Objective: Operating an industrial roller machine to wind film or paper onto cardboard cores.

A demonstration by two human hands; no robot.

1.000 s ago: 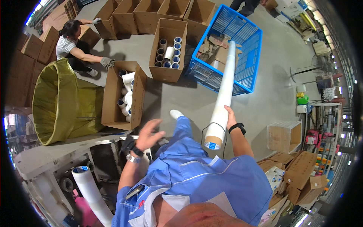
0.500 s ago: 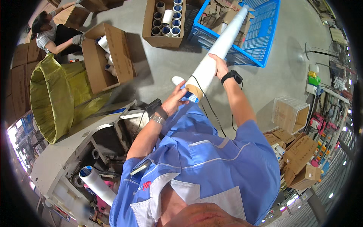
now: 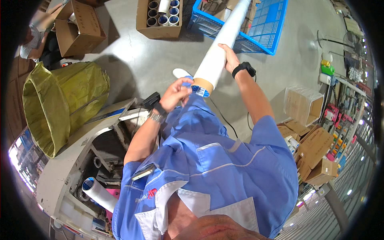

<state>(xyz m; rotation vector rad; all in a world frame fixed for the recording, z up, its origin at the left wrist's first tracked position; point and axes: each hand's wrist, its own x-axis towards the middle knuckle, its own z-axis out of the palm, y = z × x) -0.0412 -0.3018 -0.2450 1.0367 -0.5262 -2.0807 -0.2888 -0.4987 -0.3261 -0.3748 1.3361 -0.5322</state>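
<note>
White roll (image 3: 221,50) slants across blue crate (image 3: 263,37); right hand (image 3: 232,61) grasps its side, left hand (image 3: 175,95) curled by near end, grip unclear; best carry weight rightward, steady core end lightly

Bright, with strongly bowed edges.

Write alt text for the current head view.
The right hand holds a long white roll, the left hand at its near end; the roll stretches toward a blue crate. A box of smaller rolls stands beside the crate, and a yellow-green bag is at left.
</note>
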